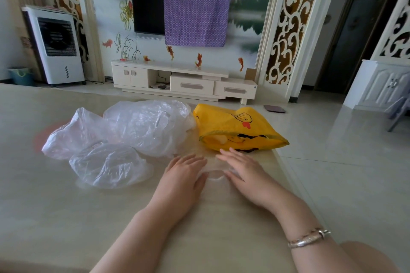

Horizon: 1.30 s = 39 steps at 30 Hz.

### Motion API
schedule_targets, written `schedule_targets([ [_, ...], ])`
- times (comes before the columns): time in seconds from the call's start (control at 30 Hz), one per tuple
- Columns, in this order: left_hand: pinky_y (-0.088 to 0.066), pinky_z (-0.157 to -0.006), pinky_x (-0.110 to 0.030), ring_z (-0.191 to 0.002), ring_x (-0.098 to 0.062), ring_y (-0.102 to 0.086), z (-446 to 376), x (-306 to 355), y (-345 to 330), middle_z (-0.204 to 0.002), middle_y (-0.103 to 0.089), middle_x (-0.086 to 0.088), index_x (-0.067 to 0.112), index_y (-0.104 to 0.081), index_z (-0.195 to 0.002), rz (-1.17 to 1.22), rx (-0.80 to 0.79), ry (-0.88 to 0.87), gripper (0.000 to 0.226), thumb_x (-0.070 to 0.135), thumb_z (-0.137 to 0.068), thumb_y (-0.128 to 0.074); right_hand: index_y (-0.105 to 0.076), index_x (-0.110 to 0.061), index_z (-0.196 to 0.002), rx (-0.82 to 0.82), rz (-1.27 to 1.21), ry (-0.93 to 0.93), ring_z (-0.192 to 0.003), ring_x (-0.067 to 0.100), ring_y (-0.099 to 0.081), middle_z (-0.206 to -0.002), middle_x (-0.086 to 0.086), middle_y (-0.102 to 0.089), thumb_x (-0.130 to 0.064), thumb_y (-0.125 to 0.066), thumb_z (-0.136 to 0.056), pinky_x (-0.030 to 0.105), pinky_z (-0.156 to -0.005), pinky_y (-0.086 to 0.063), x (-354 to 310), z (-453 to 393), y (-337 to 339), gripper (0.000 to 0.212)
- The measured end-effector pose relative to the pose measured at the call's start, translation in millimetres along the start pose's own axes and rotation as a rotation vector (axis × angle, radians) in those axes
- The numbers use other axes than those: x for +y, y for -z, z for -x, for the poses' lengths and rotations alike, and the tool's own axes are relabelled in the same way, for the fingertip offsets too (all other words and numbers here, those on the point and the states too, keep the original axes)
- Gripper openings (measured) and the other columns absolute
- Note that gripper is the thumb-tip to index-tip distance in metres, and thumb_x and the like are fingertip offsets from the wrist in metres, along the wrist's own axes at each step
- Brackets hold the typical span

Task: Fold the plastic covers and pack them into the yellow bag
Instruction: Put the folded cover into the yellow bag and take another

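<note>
Nearest the viewer, a bracelet (309, 238) circles the right wrist. Left hand (185, 173) and right hand (241, 168) lie flat, fingers straight, pressing a clear cover (214, 173) onto the table (66, 217); neither hand clasps anything, and the cover's outline is hard to make out, so its fold state cannot be told. Left of the hands, loose covers (124, 139) lie crumpled in a pile. Just beyond the right fingertips rests the yellow bag (239, 128), mouth toward the viewer. Farther off stand a TV stand (184, 81) and fan (57, 44).
</note>
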State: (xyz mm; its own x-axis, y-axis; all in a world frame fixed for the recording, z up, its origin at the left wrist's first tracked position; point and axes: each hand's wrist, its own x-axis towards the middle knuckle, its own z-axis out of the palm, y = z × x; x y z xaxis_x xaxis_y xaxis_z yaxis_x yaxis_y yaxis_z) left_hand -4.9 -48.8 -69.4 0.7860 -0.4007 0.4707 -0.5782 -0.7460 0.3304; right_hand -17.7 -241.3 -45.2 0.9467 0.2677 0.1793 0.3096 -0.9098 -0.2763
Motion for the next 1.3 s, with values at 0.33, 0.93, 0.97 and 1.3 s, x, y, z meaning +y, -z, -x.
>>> schedule_targets([
  [0.33, 0.010, -0.120, -0.041, -0.147, -0.004, 0.010, 6.9, 1.6, 2.9, -0.161, 0.009, 0.014, 0.031, 0.005, -0.155, -0.220, -0.398, 0.044, 0.086, 0.077, -0.087, -0.021, 0.003, -0.033, -0.155, -0.406, -0.020, -0.142, -0.144, -0.001, 0.016, -0.159, -0.018, 0.013, -0.052, -0.034, -0.100, 0.037, -0.121, 0.007, 13.6, 14.3, 13.2, 0.069],
  [0.93, -0.037, -0.084, -0.013, -0.100, 0.002, -0.041, 9.9, -2.0, 7.5, -0.102, -0.047, 0.025, 0.037, -0.052, -0.096, 0.305, -0.192, 0.084, 0.059, 0.078, -0.054, -0.067, -0.062, -0.035, -0.094, -0.241, -0.310, -0.079, -0.102, -0.008, -0.046, -0.112, -0.016, -0.048, -0.035, -0.076, -0.080, 0.012, -0.083, -0.038, 12.5, 22.6, 22.1, 0.020],
  [0.97, -0.036, -0.086, -0.013, -0.101, 0.002, -0.040, 9.8, -2.1, 7.8, -0.103, -0.046, 0.025, 0.038, -0.051, -0.098, 0.280, -0.209, 0.069, 0.063, 0.079, -0.053, -0.067, -0.063, -0.031, -0.091, -0.184, -0.323, -0.079, -0.095, -0.006, -0.050, -0.106, -0.014, -0.054, -0.032, -0.072, -0.084, 0.010, -0.080, -0.040, 12.6, 21.1, 20.6, 0.012],
  [1.3, -0.031, -0.057, -0.017, -0.067, -0.015, -0.044, -7.9, -4.0, 6.6, -0.070, -0.049, 0.002, 0.006, -0.053, -0.077, 0.367, 0.028, 0.296, 0.022, 0.019, -0.094, -0.055, -0.060, -0.019, -0.077, 0.188, -0.471, -0.228, -0.076, 0.017, -0.065, -0.076, -0.001, -0.068, -0.030, -0.052, -0.098, 0.035, -0.074, -0.052, 12.9, 2.9, 1.8, 0.024],
])
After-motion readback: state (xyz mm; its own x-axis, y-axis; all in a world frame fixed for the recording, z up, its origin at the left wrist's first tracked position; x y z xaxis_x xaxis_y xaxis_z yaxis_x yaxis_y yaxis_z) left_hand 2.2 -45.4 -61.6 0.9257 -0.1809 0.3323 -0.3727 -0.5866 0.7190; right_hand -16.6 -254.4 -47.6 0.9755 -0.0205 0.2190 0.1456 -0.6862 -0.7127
